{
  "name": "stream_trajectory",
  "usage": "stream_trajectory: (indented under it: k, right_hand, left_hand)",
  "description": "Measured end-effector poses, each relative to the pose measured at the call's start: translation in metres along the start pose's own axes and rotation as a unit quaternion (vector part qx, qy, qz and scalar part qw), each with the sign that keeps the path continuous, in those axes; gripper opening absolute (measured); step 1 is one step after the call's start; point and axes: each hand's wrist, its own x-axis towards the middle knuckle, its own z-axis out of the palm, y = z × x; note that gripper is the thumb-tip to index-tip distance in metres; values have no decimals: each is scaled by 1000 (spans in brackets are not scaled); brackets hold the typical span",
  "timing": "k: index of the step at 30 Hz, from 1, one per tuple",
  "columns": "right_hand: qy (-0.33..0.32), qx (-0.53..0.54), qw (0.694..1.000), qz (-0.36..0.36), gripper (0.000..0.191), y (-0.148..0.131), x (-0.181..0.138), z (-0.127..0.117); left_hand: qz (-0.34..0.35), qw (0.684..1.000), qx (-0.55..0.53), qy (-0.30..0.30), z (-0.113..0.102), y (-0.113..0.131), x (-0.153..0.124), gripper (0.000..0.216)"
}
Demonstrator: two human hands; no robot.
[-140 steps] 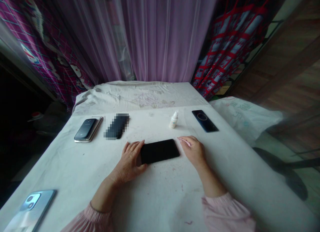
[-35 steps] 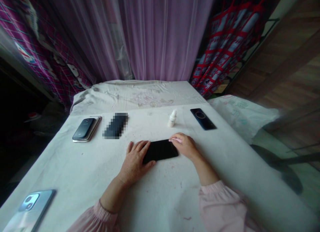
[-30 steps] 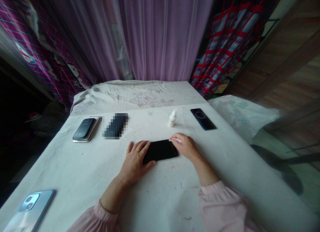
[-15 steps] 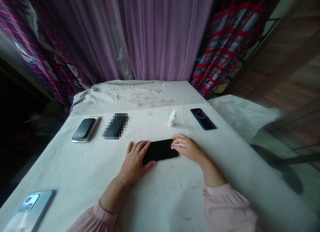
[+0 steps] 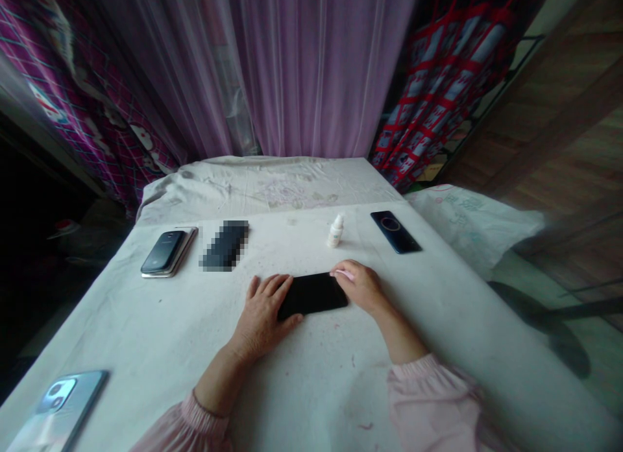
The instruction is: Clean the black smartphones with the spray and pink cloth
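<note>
A black phone [image 5: 314, 292] lies flat on the white-covered table, its dark screen up. My left hand [image 5: 263, 312] grips its left end, thumb along the near edge and fingers over the far side. In a pinch, my right hand [image 5: 361, 286] holds a small pale pink stick [image 5: 346, 274] at the phone's far right corner. The stick's tip is too small to make out. Behind the phone stands a small white bottle [image 5: 335, 231], upright and touched by neither hand.
A dark blue phone [image 5: 396, 231] lies at the right. Towards the left are a dark pixelated item [image 5: 226, 246] and a dark phone [image 5: 164, 251] stacked on a lighter one. A silvery blue phone [image 5: 61, 413] lies near left. White cloth [image 5: 311, 186] covers the table; purple curtains [image 5: 316, 69] hang behind.
My right hand has shifted slightly left and away from me, taking the pink stick from the right end of the screen to the far corner. The left hand and phone have stayed put.
</note>
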Motion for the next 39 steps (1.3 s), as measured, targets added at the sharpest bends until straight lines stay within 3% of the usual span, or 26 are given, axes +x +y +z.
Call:
stream_trajectory:
  k: [4, 9, 24, 27, 34, 39]
  right_hand:
    - [-66, 69, 994, -48, 20, 3, -2, -11]
    - [-137, 100, 985, -45, 20, 5, -7, -21]
    - [-15, -50, 999, -14, 17, -5, 0, -2]
    - [-30, -26, 999, -32, 20, -3, 0, -4]
    - [-142, 88, 985, -37, 20, 3, -6, -19]
    - [-101, 65, 992, -48, 19, 4, -5, -14]
  left_hand:
    - [0, 1000, 1, -3, -1, 0, 0, 65]
    - [2, 1000, 1, 0, 1, -1, -1, 64]
    - [3, 1000, 10, -3, 0, 0, -1, 64]
    - [3, 1000, 8, -3, 1, 0, -1, 64]
    - [-1, 1000, 11, -8, 1, -1, 0, 65]
    - [1, 1000, 10, -7, 2, -2, -1, 65]
